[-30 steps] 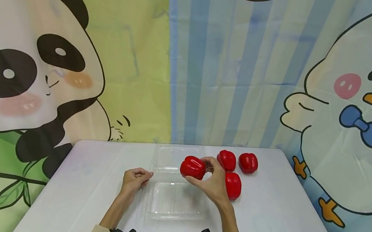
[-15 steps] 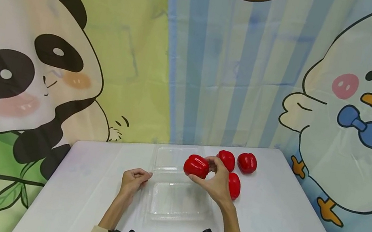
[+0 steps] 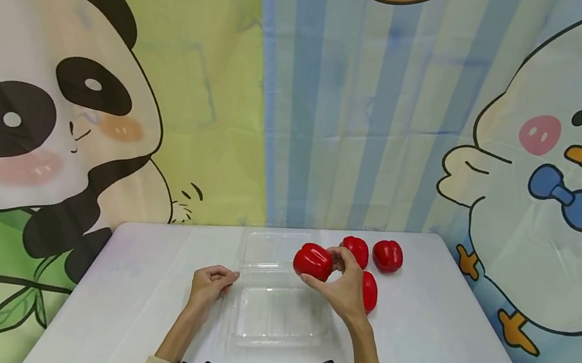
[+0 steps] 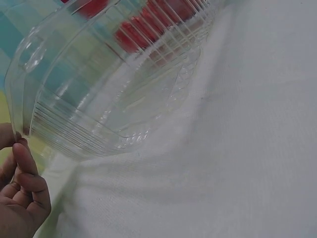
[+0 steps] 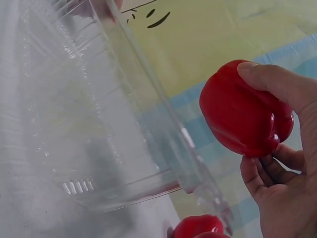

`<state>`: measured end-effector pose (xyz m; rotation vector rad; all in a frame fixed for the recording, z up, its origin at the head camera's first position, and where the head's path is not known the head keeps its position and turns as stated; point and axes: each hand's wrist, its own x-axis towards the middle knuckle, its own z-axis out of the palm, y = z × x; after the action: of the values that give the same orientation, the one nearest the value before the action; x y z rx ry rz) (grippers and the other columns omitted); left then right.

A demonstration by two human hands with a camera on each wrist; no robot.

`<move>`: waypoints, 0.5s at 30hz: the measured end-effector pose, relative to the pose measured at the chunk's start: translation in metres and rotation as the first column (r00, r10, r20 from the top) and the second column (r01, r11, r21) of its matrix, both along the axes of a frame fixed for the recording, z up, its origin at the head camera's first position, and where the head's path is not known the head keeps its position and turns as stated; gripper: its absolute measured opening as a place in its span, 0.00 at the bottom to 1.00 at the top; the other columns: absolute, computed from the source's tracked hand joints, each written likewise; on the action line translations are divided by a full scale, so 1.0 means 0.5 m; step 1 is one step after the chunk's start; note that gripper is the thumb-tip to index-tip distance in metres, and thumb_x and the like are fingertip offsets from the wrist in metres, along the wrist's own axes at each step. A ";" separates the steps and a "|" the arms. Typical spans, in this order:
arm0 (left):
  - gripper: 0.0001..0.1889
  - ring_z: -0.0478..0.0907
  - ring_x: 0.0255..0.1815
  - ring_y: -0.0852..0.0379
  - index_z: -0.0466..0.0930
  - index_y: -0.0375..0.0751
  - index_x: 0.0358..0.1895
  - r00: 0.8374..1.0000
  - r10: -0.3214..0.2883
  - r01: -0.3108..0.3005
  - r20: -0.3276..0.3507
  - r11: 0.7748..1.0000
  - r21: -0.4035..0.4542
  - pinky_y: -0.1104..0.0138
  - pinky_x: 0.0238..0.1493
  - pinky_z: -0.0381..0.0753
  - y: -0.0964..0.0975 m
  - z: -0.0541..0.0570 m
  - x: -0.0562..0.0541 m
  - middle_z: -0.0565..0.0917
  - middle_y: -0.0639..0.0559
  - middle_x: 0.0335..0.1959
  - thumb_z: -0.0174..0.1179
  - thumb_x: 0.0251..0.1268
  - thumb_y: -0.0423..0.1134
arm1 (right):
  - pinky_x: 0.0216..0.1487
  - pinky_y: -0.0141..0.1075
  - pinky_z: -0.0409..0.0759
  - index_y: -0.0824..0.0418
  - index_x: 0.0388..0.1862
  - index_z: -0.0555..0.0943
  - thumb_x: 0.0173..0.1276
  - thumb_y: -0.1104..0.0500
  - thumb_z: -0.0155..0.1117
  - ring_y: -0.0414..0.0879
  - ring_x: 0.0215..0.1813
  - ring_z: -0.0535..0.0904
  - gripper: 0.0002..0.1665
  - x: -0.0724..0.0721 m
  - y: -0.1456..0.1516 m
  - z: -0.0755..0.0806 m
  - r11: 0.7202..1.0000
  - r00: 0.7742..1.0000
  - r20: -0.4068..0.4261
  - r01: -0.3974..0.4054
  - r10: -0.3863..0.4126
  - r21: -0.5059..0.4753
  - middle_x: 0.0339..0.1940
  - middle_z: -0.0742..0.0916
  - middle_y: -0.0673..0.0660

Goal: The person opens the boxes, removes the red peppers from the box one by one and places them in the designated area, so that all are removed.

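A glossy red bell pepper point(image 3: 313, 261) is held between the thumb and fingers of my right hand point(image 3: 341, 284), raised above the right side of a clear plastic clamshell box point(image 3: 276, 317). In the right wrist view the pepper point(image 5: 242, 111) appears beside the box's wall, apart from it. My left hand point(image 3: 211, 284) pinches the box's rim at its left side, and the left wrist view shows thumb and fingertip meeting on that edge point(image 4: 19, 111). The box lies open with its lid point(image 3: 270, 250) folded back toward the wall.
Several more red bell peppers stand on the white table right of the box: one at the back right point(image 3: 387, 256), one beside it point(image 3: 355, 251), another partly behind my right hand point(image 3: 369, 292). A cartoon-printed curtain point(image 3: 328, 98) hangs behind the table.
My right hand has drifted slightly to the right with the bell pepper in its grasp. The left hand keeps its pinch on the box's rim.
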<state>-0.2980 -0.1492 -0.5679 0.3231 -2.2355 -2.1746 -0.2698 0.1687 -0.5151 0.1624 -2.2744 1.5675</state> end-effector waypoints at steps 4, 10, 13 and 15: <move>0.09 0.75 0.22 0.62 0.88 0.30 0.34 1.000 0.007 -0.007 -0.009 1.000 -0.006 0.71 0.27 0.74 0.002 -0.002 0.004 0.82 0.57 0.18 0.76 0.68 0.34 | 0.65 0.62 0.84 0.56 0.67 0.79 0.49 0.52 0.93 0.52 0.57 0.83 0.48 -0.001 0.002 -0.006 1.000 1.000 -0.003 0.007 -0.007 0.002 0.62 0.87 0.56; 0.08 0.75 0.21 0.63 0.88 0.35 0.31 1.000 0.015 -0.015 -0.015 1.000 -0.013 0.71 0.27 0.75 0.001 -0.002 0.003 0.82 0.57 0.18 0.76 0.68 0.33 | 0.64 0.63 0.84 0.58 0.67 0.79 0.48 0.52 0.93 0.53 0.58 0.82 0.48 -0.003 0.008 -0.003 1.000 1.000 -0.009 0.014 -0.014 -0.003 0.63 0.87 0.57; 0.08 0.75 0.22 0.62 0.88 0.34 0.32 1.000 0.020 -0.020 -0.014 1.000 -0.009 0.71 0.28 0.75 0.001 -0.002 0.002 0.82 0.56 0.19 0.76 0.67 0.33 | 0.63 0.62 0.84 0.56 0.66 0.79 0.48 0.53 0.93 0.53 0.57 0.82 0.47 -0.002 0.012 -0.002 1.000 1.000 -0.004 0.025 -0.025 -0.003 0.63 0.87 0.57; 0.08 0.75 0.22 0.62 0.88 0.34 0.32 1.000 0.022 -0.022 -0.010 1.000 -0.010 0.71 0.28 0.75 0.002 -0.002 0.002 0.83 0.56 0.19 0.76 0.67 0.33 | 0.61 0.61 0.84 0.56 0.66 0.79 0.48 0.53 0.93 0.53 0.56 0.82 0.46 -0.002 0.015 -0.001 0.999 0.999 -0.006 0.033 -0.033 -0.006 0.62 0.87 0.57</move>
<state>-0.2972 -0.1483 -0.5691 0.3343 -2.2270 -2.1484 -0.2708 0.1764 -0.5155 0.1277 -2.2558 1.5546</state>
